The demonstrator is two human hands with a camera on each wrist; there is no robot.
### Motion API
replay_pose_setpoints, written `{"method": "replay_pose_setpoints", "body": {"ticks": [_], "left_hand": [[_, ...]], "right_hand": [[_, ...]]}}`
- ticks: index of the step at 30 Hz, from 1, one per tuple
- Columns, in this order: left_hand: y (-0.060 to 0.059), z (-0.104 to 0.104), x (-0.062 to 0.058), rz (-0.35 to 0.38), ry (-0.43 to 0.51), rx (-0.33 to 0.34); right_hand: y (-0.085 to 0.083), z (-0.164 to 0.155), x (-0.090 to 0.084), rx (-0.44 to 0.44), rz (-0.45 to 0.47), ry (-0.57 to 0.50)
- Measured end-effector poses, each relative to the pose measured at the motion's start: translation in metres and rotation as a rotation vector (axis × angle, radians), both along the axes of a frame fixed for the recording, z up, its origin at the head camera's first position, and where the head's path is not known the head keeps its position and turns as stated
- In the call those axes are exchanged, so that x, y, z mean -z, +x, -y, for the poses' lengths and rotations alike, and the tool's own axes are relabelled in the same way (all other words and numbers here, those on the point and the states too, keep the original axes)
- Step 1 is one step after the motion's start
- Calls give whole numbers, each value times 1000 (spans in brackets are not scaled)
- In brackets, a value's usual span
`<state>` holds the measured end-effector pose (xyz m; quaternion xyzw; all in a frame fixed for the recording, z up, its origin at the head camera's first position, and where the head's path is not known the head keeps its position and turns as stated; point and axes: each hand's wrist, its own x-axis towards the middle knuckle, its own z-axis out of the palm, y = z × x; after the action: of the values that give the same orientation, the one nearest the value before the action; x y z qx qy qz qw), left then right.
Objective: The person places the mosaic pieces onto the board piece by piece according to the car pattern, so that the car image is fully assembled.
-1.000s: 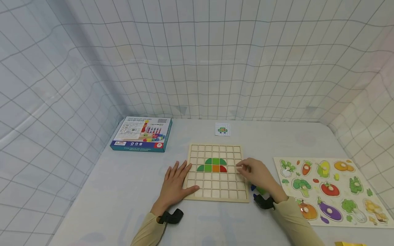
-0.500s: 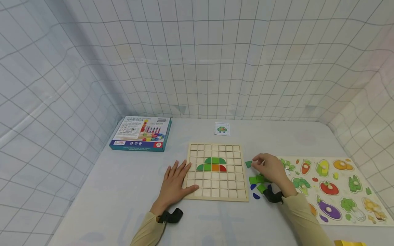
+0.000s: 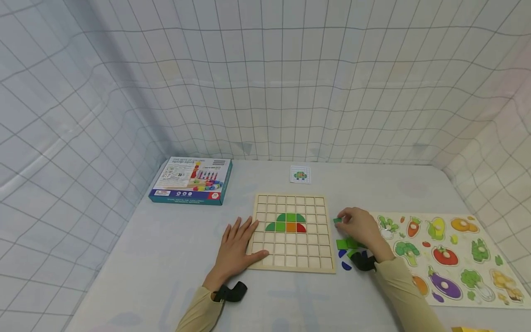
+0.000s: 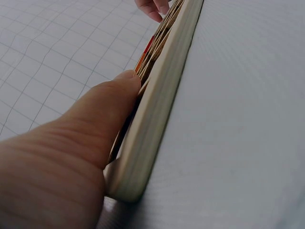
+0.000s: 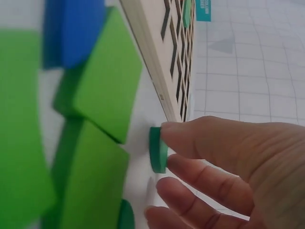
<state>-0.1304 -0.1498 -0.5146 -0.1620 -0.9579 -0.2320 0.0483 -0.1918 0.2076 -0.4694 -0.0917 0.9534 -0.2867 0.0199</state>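
Note:
A wooden grid board (image 3: 290, 262) lies mid-table, with green, orange and red tiles (image 3: 291, 227) set in its middle cells. My left hand (image 3: 234, 251) rests spread over the board's left edge, its thumb on the near-left part of the grid. Just off the right edge, my right hand (image 3: 362, 228) pinches a small dark green tile (image 5: 158, 150) with a curved side between thumb and index finger. Beneath that hand are bright green square tiles (image 5: 102, 86) and blue rounded tiles (image 3: 346, 266), some partly hidden by the hand and wrist strap.
A small pattern card (image 3: 300, 175) lies beyond the board. At the back left sits a boxed toy set (image 3: 191, 180). A vegetable puzzle board (image 3: 448, 293) covers the right side, and a yellow object (image 3: 470, 329) shows at the bottom edge. Gridded cloth walls (image 3: 282, 92) surround the table.
My right hand moved right from the board's edge to the loose tiles, and now has a dark green tile between its fingertips. My left hand has stayed in place.

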Motion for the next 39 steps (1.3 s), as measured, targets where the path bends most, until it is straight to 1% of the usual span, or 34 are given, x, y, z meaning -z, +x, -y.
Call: {"method": "replay_pose_setpoints", "body": {"ticks": [4, 8, 12, 17, 21, 26, 31, 39], "left_hand": [[0, 0, -1, 8, -1, -1], [1, 0, -1, 1, 2, -2], [2, 1, -1, 1, 5, -2], [2, 1, 0, 9, -2, -2], [1, 1, 0, 12, -7, -3], [1, 0, -1, 13, -14, -4], [1, 0, -2, 12, -9, -3], [1, 0, -3, 0, -4, -1]], "right_hand": [[-3, -3, -1, -16, 16, 14], [-4, -4, -2, -16, 8, 12], [-3, 0, -3, 31, -8, 17], [-2, 5, -2, 78, -4, 23], [-5, 3, 0, 76, 9, 6], [-8, -2, 3, 77, 46, -46], [-11, -4, 1, 89, 86, -91], [-10, -3, -1, 112, 120, -108]]}}
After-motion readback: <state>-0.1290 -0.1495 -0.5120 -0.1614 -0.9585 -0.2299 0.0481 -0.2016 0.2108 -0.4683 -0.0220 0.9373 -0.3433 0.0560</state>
